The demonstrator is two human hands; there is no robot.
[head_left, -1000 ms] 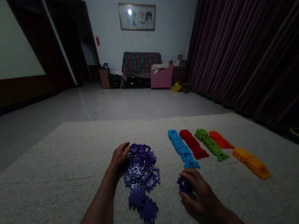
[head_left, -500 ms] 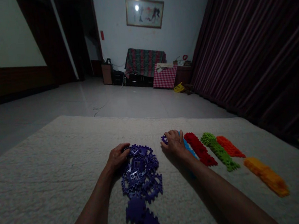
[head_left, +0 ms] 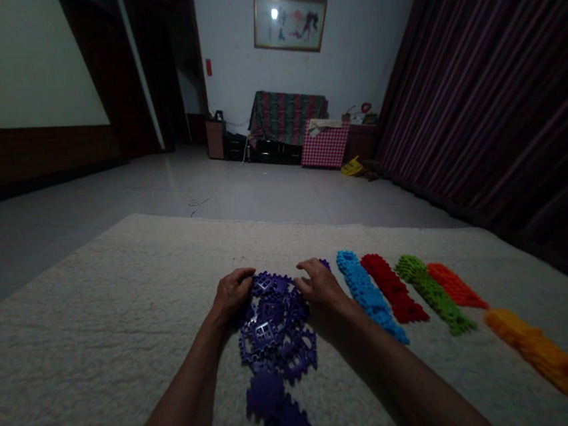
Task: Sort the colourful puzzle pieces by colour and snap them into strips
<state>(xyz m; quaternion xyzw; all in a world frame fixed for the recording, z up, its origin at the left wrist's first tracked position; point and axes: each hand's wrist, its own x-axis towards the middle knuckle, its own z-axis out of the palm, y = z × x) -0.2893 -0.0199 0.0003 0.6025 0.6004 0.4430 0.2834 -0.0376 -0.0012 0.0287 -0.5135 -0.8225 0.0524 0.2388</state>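
Indoors, left fingers [head_left: 245, 271] at purple pieces [head_left: 276, 341], grip unclear, right fingers [head_left: 306, 265] parted, red slip [head_left: 208, 67] unreadable

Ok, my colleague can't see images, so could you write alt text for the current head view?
A person's left hand and right hand flank the far end of a pile of toothed purple pieces on a pale mat. To its right lie a blue strip, a red strip, a green strip, an orange strip and an amber strip.
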